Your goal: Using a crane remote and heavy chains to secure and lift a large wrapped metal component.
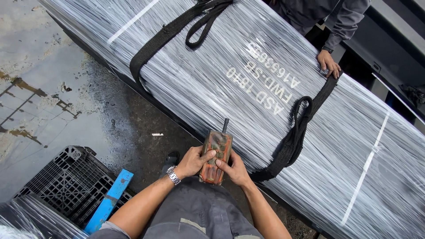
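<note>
At the far left a black plastic lattice pallet (pixel 75 186) lies on the wet, dark floor (pixel 53 102), with 1 blue flat bar (pixel 110 201) leaning across its edge.

The left hand (pixel 191 163), with 1 silver metal wristwatch (pixel 173 175) on its wrist, is closed around the left side of the worn orange handheld remote control with a short black antenna (pixel 216 156), its thumb lying across the face. The right hand (pixel 234 170) closes on the remote's right side, thumb pressed on the lower buttons. Both grips are wrapped firmly on this 1 remote, held just in front of the person's waist, near the edge of the bundle.

Behind it lies 1 long bundle of pale metal lengths wrapped in clear film (pixel 248 84), running from upper left to lower right. 2 black woven lifting slings go around it: the left sling (pixel 164 35) near the top, the right sling (pixel 296 137) past the middle, each with a loose loop on top.

At the upper right a co-worker's hand (pixel 328 64) rests on the right sling at the bundle's far edge; 1 such hand shows.

Judged risks: a thumb press while that hand is on the sling could trap fingers; uneven sling spacing could tilt the bundle; the wet floor could cause a slip beside it.
</note>
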